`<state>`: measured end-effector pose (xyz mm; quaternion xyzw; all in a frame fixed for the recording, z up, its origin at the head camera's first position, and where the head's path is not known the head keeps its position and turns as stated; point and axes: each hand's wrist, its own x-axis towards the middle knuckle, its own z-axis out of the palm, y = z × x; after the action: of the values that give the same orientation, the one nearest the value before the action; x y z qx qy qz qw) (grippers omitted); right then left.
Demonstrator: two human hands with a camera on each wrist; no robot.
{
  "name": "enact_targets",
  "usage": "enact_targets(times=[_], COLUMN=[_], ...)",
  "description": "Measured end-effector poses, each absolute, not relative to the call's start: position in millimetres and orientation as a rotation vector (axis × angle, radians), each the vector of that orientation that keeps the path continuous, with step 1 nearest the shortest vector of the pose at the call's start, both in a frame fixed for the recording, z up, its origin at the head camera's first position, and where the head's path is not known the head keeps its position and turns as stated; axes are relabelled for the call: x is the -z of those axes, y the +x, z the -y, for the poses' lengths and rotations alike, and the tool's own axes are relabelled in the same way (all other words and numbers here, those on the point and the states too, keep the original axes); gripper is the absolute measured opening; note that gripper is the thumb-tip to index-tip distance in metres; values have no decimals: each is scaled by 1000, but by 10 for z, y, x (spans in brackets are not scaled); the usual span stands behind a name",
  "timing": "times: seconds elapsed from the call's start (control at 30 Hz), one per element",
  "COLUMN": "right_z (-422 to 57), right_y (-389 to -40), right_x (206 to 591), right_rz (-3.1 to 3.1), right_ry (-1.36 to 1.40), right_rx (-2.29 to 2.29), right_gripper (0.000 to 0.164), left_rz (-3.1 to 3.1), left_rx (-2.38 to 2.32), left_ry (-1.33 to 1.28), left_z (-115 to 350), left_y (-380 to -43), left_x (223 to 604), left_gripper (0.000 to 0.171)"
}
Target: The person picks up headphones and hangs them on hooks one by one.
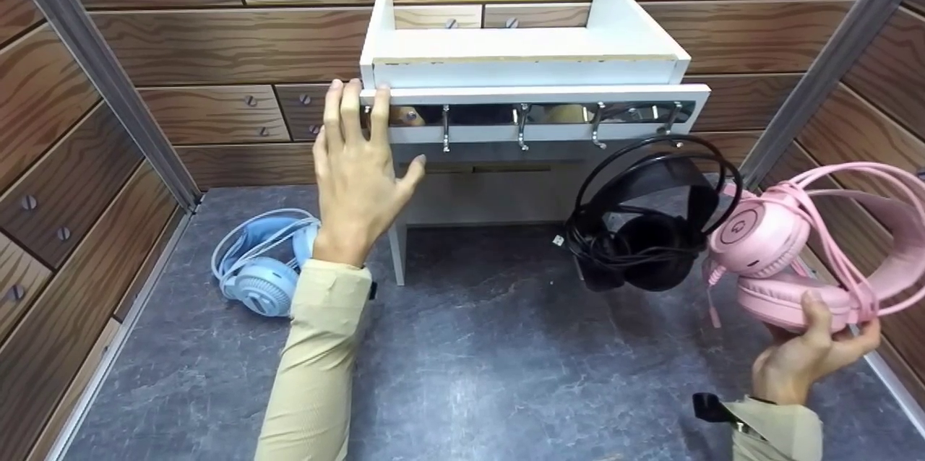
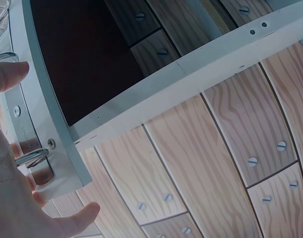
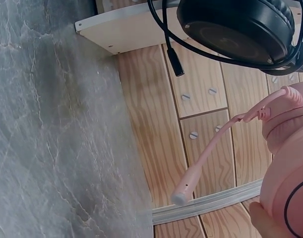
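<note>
We see smooth plastic with a soft sheen on the pink headphones point(image 1: 760, 235), their cushion point(image 1: 780, 301) finished like leather. Low-gloss dark plastic covers the black headphones point(image 1: 661, 251); pale, smooth plastic shows on the blue headphones point(image 1: 261, 289). Polished metal hooks point(image 1: 522, 127) gleam before a mirror-bright strip point(image 1: 480, 115) on the smooth white shelf point(image 1: 520, 42), where a front edge point(image 1: 524, 58) bares rough tan board. Around them, we find stone-like veining on the tabletop point(image 1: 470, 374), wood grain across the wall panels point(image 1: 246, 42), dull metal along 2 corner rails point(image 1: 87, 42) and finely ribbed cloth on the left sleeve point(image 1: 318, 352).
</note>
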<state>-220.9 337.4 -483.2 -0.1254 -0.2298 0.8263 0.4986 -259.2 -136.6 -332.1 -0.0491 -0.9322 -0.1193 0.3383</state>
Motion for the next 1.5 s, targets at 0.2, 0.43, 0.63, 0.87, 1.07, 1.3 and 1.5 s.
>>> enact_targets(times=[0.2,0.43,0.63,0.87,1.07,1.3,1.5], right_z=[-3374,-3384,-3386,-3397,-3403,-3400,-3411], right_y=[-2194,-2163,-2148,-2135,-2127,-2135,-2109], right_x=[4830,4875,4880,4892,4924,4929,4948], right_rz=[550,540,534,537,546,563,568], right_ry=[-292,-293,-294,-296,-292,-308,-317], right_rx=[-2010,-2006,-2007,-2006,-2000,-1972,-1980], right_gripper=[73,73,72,72,70,69,70], left_rz=[2423,2421,2423,2434,2434,2413,2419], left_rx=[300,294,293,297,299,309,303], left_ry=[-126,-126,-127,-116,-114,-129,-134], left_z=[1364,1360,1360,1373,1383,1386,1370], left_y=[-2595,-2597,-2594,-2588,-2577,-2582,-2592], left_x=[3325,3331,3330,3341,3335,3337,3327], left_gripper=[90,90,90,90,91,89,89])
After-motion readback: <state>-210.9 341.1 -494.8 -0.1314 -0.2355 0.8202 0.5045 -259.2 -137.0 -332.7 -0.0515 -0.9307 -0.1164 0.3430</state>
